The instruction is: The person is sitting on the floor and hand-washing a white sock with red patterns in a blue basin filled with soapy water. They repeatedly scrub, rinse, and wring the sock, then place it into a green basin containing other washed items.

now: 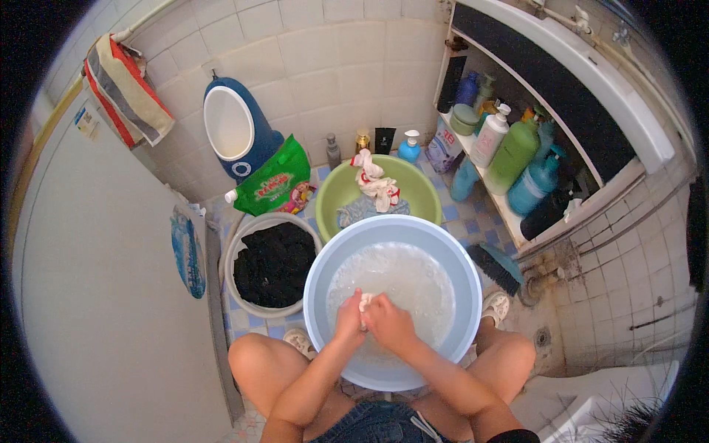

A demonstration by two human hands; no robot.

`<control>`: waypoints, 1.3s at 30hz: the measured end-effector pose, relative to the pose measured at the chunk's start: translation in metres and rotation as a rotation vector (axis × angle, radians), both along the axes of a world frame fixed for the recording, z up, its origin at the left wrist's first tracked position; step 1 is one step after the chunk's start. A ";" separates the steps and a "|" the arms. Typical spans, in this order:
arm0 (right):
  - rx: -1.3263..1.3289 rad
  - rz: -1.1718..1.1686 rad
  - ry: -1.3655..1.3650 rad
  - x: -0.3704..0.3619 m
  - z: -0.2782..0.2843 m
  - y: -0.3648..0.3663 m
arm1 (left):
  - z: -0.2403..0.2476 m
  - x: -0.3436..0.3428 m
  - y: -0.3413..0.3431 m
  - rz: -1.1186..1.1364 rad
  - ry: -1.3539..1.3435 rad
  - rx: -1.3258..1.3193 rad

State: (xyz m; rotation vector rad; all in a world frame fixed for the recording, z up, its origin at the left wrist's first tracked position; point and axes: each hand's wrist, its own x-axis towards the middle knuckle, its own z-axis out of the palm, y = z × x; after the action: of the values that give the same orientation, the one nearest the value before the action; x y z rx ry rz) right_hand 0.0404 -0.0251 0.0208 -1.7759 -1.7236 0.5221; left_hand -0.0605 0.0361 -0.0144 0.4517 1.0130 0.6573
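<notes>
Both my hands are over the cloudy, soapy water (406, 277) of a large light-blue basin (467, 295), which stands between my knees. My left hand (350, 319) and my right hand (389, 323) are closed together on a small white cloth (365, 301). Only a little of the cloth shows between the fingers, so its exact kind is hidden. Just beyond the blue basin stands a green basin (325, 199). In it lie a white cloth with red marks (377, 183) and a grey-blue cloth (369, 211).
Left of the basin stands a pale tub (226, 275) of black clothes (273, 264). A green detergent pouch (273, 181) and a blue-and-white child's urinal (244, 129) are behind it. On the right are a brush (496, 266) and a cabinet with several bottles (515, 155). A white door (111, 280) flanks the left.
</notes>
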 end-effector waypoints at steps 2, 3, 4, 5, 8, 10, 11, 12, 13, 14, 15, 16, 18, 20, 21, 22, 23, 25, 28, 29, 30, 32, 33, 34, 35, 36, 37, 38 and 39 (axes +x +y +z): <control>-0.037 -0.105 -0.010 0.016 -0.009 0.010 | 0.012 -0.001 0.001 -0.045 -0.008 0.003; -0.054 -0.165 0.015 0.025 -0.011 0.014 | 0.020 0.000 0.001 -0.070 -0.011 0.004; -0.073 -0.222 0.041 0.027 -0.007 0.016 | 0.024 -0.001 0.001 -0.092 -0.015 0.003; -0.024 -0.164 0.069 0.024 -0.004 0.016 | 0.018 -0.003 0.002 -0.045 -0.014 0.028; 0.060 0.028 0.111 0.001 0.013 0.005 | -0.013 -0.008 0.004 0.025 -0.008 0.041; 0.046 0.161 0.094 -0.012 0.022 -0.006 | -0.018 -0.009 0.008 -0.035 0.007 -0.019; 0.060 0.150 0.039 -0.012 0.019 -0.007 | -0.015 -0.006 0.005 0.019 0.029 0.001; -0.007 0.118 -0.026 -0.009 0.018 -0.003 | -0.012 -0.001 0.000 0.074 0.051 0.021; -0.080 0.087 -0.088 -0.003 0.016 0.003 | -0.007 0.001 -0.004 0.129 0.076 0.036; -0.148 0.058 -0.156 0.004 0.015 0.008 | -0.004 0.001 -0.003 0.119 0.056 0.075; -0.149 -0.022 -0.118 0.015 0.004 0.010 | -0.002 0.000 -0.001 0.109 0.037 0.114; -0.144 -0.105 -0.075 0.027 -0.010 0.013 | 0.001 -0.001 0.001 0.096 0.022 0.158; -0.092 -0.167 0.022 0.028 -0.013 0.018 | 0.007 -0.001 0.004 0.153 0.026 0.113; -0.013 -0.121 0.104 0.019 0.004 0.015 | 0.006 0.000 0.002 0.177 0.030 0.046; 0.022 -0.060 0.090 0.012 0.008 0.011 | 0.005 -0.001 0.002 0.165 0.035 0.007; 0.061 0.005 0.084 -0.001 0.009 0.005 | 0.006 -0.004 0.002 0.158 0.047 -0.026; 0.101 0.070 0.077 -0.009 0.010 0.001 | -0.001 -0.003 0.000 0.134 0.030 -0.021; 0.156 0.062 -0.030 -0.009 0.004 0.000 | -0.012 0.001 -0.005 0.078 -0.001 -0.015; -0.043 -0.091 -0.100 0.018 -0.013 0.017 | -0.003 0.002 -0.007 0.032 -0.076 -0.054; -0.149 -0.161 -0.103 0.025 -0.014 0.024 | -0.001 0.002 -0.006 0.021 -0.057 -0.019; -0.128 -0.141 -0.072 0.026 -0.014 0.024 | 0.001 0.004 -0.005 0.009 -0.039 0.016; -0.090 -0.091 -0.023 0.022 -0.003 0.021 | -0.004 0.000 -0.002 0.060 -0.038 0.048; 0.058 0.001 0.059 0.011 0.001 0.017 | -0.016 -0.009 0.004 0.118 -0.051 0.049; 0.077 0.063 0.040 0.002 0.007 0.011 | -0.025 -0.012 0.005 0.177 -0.069 0.041; 0.099 0.117 0.023 -0.005 0.014 0.005 | -0.005 -0.010 0.002 0.187 -0.020 0.039; 0.120 0.171 0.007 -0.009 0.020 0.000 | -0.011 -0.006 0.002 0.116 0.022 0.068; 0.113 0.212 -0.015 -0.014 0.023 -0.003 | -0.013 -0.005 0.002 0.050 0.070 0.104; 0.071 0.175 -0.057 -0.013 0.021 -0.001 | -0.014 -0.005 0.001 -0.016 0.119 0.140; 0.028 0.137 -0.099 -0.009 0.014 0.002 | -0.015 -0.007 0.001 0.013 0.032 0.035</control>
State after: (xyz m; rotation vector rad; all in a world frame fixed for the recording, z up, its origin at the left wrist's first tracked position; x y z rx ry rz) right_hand 0.0315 -0.0227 0.0351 -1.6976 -1.9218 0.4725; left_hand -0.0675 0.0368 -0.0298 0.4878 1.0364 0.6822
